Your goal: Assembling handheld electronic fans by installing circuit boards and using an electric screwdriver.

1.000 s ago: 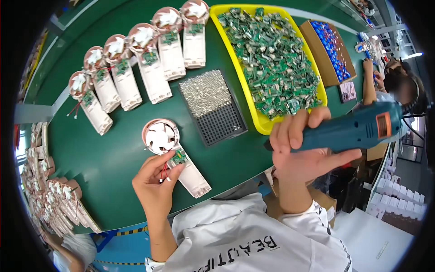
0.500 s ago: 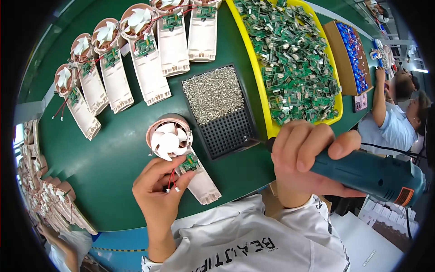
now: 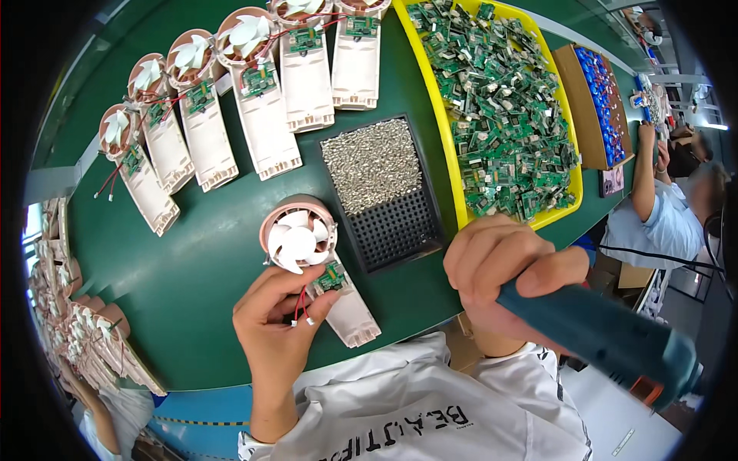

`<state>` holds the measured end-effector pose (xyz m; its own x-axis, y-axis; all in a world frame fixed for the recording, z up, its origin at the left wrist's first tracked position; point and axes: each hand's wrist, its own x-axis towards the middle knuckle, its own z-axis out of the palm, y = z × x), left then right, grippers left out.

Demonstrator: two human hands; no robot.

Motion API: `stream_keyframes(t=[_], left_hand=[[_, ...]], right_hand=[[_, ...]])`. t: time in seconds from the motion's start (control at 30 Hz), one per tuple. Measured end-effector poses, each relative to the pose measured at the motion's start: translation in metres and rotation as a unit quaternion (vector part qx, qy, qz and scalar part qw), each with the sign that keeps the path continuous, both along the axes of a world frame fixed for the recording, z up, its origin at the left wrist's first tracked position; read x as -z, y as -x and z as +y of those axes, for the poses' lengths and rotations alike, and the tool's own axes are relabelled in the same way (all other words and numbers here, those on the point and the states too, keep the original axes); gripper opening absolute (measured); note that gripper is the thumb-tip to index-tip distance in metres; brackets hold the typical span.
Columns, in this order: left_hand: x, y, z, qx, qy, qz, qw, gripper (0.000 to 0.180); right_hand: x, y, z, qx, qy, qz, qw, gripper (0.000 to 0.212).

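A small pink hand-held fan [image 3: 307, 257] with white blades lies on the green table [image 3: 207, 284] before me. A small green circuit board [image 3: 332, 275] sits in its open handle. My left hand [image 3: 277, 323] pinches the red wires and the handle just below the fan head. Gripped in my right hand [image 3: 503, 269] is a teal electric screwdriver [image 3: 607, 338], whose body points down to the right, off the table edge. The driver's tip is hidden behind my fingers.
A black tray [image 3: 403, 227] heaped with silver screws sits just past the fan. A yellow tray [image 3: 430, 84] of green circuit boards lies to the right. Several open fans [image 3: 261, 107] line the far side; more pile at the left. Another person [image 3: 661, 207] sits at right.
My right hand swung the screwdriver from pointing right and level to pointing down-right, and the hand came nearer the table edge. My left hand stays on the fan, which looks closer.
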<state>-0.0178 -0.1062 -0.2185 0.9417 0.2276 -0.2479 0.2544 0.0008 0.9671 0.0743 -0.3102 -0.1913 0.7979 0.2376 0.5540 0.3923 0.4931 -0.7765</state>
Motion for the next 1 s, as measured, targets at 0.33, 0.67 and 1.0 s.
stream_keyframes(t=[0.33, 0.67, 1.0], left_hand=[[0.003, 0.0, 0.0, 0.042, 0.028, -0.001, 0.999, 0.032], [0.005, 0.0, -0.003, 0.012, 0.046, -0.013, 0.999, 0.029], [0.006, -0.001, -0.003, 0.025, 0.02, -0.037, 0.999, 0.033]], right_hand=[[0.008, 0.002, 0.0, -0.025, -0.065, 0.022, 0.997, 0.046], [-0.007, 0.005, 0.003, 0.001, -0.113, 0.026, 0.993, 0.085], [-0.009, 0.032, 0.045, -0.09, -0.046, 0.001, 0.995, 0.023]])
